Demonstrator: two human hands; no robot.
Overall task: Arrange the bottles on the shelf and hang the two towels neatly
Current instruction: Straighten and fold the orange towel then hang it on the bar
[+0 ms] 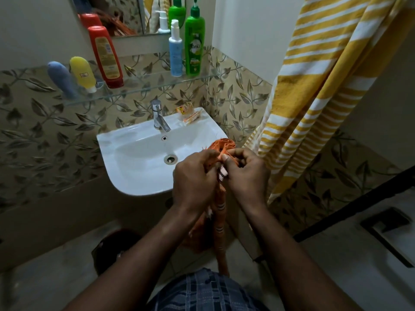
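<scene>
My left hand [194,176] and my right hand [246,173] both grip a bunched orange towel [221,212] with white and dark stripes, just in front of the sink's right corner; its length hangs down between my forearms. A yellow and white striped towel [314,86] hangs at the right. On the glass shelf [139,86] stand a blue tube [61,79], a yellow tube [83,74], a red bottle [105,57], a light blue pump bottle [175,50] and a green pump bottle [194,43].
A white sink [125,151] with a chrome tap [158,116] sits under the shelf, orange sachets [188,113] on its back rim. A mirror [125,14] hangs above. A dark bucket [116,248] stands on the floor at left, a dark rail [359,200] crosses at right.
</scene>
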